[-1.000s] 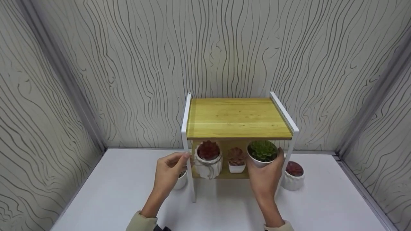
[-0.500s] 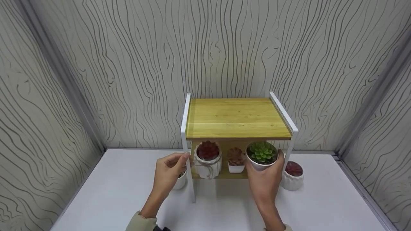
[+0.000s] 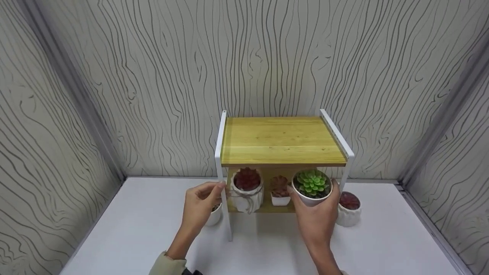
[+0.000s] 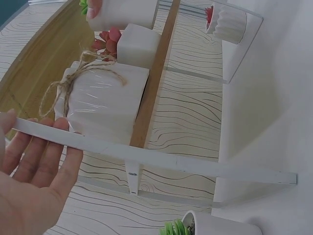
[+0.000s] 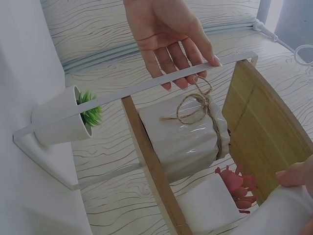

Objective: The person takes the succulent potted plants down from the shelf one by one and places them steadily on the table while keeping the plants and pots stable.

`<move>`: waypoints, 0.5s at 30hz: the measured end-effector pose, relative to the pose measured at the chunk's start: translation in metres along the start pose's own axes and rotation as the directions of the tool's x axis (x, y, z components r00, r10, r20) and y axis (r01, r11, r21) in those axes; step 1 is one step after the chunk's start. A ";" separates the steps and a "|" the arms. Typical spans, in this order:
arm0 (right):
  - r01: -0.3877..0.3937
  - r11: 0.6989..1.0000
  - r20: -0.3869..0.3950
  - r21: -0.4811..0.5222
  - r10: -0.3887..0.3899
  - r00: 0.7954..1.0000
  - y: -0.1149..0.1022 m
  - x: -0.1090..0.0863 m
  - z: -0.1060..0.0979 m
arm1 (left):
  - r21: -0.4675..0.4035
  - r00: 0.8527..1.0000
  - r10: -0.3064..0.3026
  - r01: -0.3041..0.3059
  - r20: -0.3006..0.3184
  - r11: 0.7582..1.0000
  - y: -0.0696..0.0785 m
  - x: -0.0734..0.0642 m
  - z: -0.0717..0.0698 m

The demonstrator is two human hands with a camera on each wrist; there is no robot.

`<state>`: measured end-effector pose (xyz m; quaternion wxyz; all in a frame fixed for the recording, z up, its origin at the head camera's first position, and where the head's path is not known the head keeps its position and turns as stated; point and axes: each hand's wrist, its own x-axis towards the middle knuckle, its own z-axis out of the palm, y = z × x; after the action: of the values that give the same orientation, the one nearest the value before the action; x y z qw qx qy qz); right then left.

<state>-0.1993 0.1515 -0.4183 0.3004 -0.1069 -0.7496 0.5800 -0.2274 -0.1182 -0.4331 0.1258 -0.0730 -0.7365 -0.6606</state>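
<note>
While right hand [image 3: 315, 218] holds pot [image 3: 308, 201], left [image 3: 199, 204] gripping post [image 4: 186, 163]

A three-sided booth [image 3: 160, 57]
Behind the white table [image 3: 130, 229], a wood-grain-patterned wall [image 3: 259, 76]; either side of the table, matching side panels [image 3: 34, 160] and grey corner strips [image 3: 76, 91].

One shelf [image 3: 282, 141] seen from three places — one high and wide, two close in.
The head camera looks forward and down from the front, far enough back to take in the white table [image 3: 149, 214] and patterned back wall [image 3: 275, 57]. The left wrist camera, near the left hand [image 3: 200, 202], faces across toward the shelf's right side; the right wrist camera faces back toward that hand — both views tipped sideways, sharing the twine-tied pot [image 4: 105, 100].
</note>
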 end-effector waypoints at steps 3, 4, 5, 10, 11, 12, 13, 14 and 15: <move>0.003 1.000 0.002 0.000 -0.003 1.000 -0.002 -0.002 -0.002 | 0.008 1.000 0.016 -0.016 0.010 1.000 0.000 -0.001 -0.001; 0.003 1.000 0.000 -0.002 -0.003 1.000 -0.002 -0.003 -0.003 | 0.011 1.000 0.019 -0.020 0.011 1.000 0.000 -0.001 -0.001; 0.002 1.000 -0.001 -0.002 -0.002 1.000 -0.003 -0.003 -0.004 | 0.012 1.000 0.022 -0.022 0.011 1.000 0.000 -0.001 -0.001; 0.005 1.000 -0.002 -0.014 -0.005 1.000 -0.006 -0.006 -0.007 | 0.012 1.000 0.015 -0.015 0.008 1.000 -0.001 -0.001 -0.002; 0.008 1.000 -0.003 -0.014 -0.008 1.000 -0.007 -0.007 -0.008 | 0.013 1.000 0.013 -0.013 0.007 1.000 -0.001 -0.001 -0.002; 0.011 1.000 -0.005 -0.017 -0.011 1.000 -0.007 -0.008 -0.009 | 0.014 1.000 0.010 -0.010 0.006 1.000 -0.001 -0.001 -0.002; 0.014 1.000 -0.006 -0.019 -0.014 1.000 -0.008 -0.008 -0.010 | 0.016 1.000 0.009 -0.009 0.005 1.000 -0.001 -0.001 -0.001; 0.016 1.000 -0.007 -0.020 -0.017 1.000 -0.008 -0.008 -0.011 | 0.018 1.000 0.011 -0.011 0.004 1.000 0.000 -0.001 -0.001; 0.016 1.000 -0.007 -0.021 -0.017 1.000 -0.009 -0.009 -0.011 | 0.019 1.000 0.011 -0.011 0.004 1.000 0.000 0.000 -0.001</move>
<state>-0.1838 0.1535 -0.4114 0.3068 -0.1061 -0.7555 0.5691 -0.2271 -0.1192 -0.4335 0.1285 -0.0771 -0.7427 -0.6526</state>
